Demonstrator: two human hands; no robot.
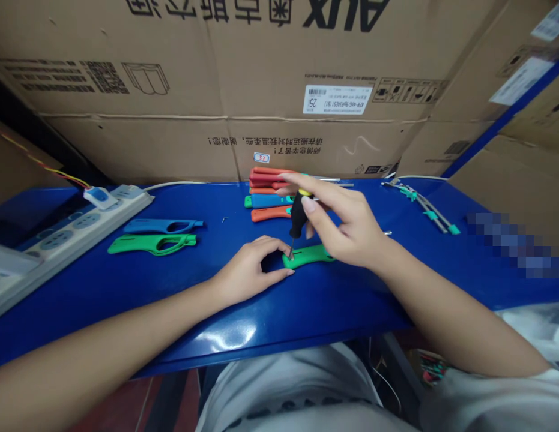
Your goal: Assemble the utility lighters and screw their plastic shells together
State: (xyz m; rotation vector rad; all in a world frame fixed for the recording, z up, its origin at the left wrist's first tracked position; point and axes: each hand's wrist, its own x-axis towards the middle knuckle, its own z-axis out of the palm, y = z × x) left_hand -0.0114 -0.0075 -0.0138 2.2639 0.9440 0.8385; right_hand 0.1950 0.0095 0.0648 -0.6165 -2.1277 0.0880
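Right fingers (323,223) grip screwdriver (298,217) — tip on green handle (311,256) — left fingers (277,276) hold end.

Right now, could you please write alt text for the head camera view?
A right hand holds a black screwdriver to one end of a green handle on a blue table, the left hand around that end. More coloured handles lie behind.
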